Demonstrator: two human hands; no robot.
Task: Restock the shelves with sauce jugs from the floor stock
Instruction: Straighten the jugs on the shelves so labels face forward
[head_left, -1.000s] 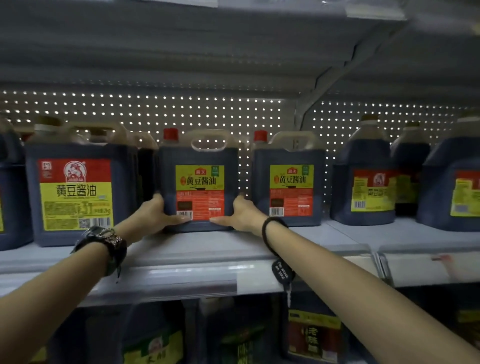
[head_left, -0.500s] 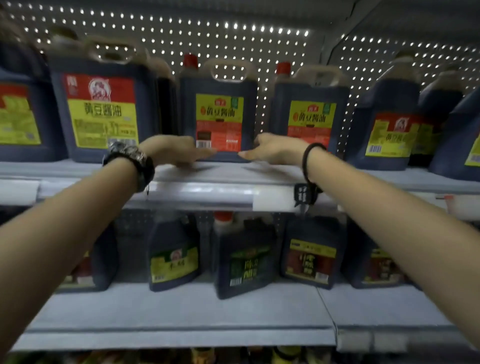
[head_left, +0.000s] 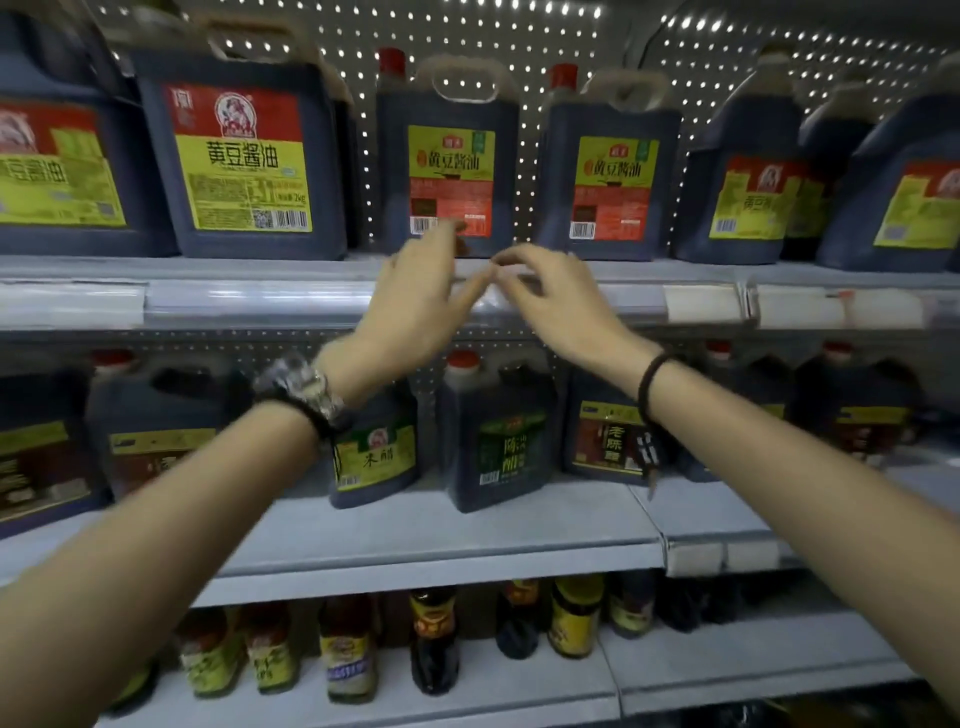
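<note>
A dark sauce jug (head_left: 447, 161) with a red cap and a yellow-and-red label stands upright on the upper shelf (head_left: 260, 270). A matching jug (head_left: 613, 176) stands just right of it. My left hand (head_left: 415, 296), with a watch on its wrist, hangs in front of the shelf edge below the first jug, fingers apart, holding nothing. My right hand (head_left: 556, 296), a black band on the wrist, is beside it with fingers loosely curled and empty. The fingertips of the two hands nearly meet. Neither hand touches a jug.
Bigger jugs (head_left: 244, 156) with red-and-yellow labels fill the upper shelf to the left, and more jugs (head_left: 753, 176) to the right. The middle shelf (head_left: 467, 540) holds vinegar jugs (head_left: 498, 431). Small bottles (head_left: 431, 644) line the bottom shelf. A perforated back panel (head_left: 530, 62) is behind.
Both hands have let go of the red-capped jug and drawn back from it to the shelf's front edge. The view has tilted downward, showing the lower shelves.
</note>
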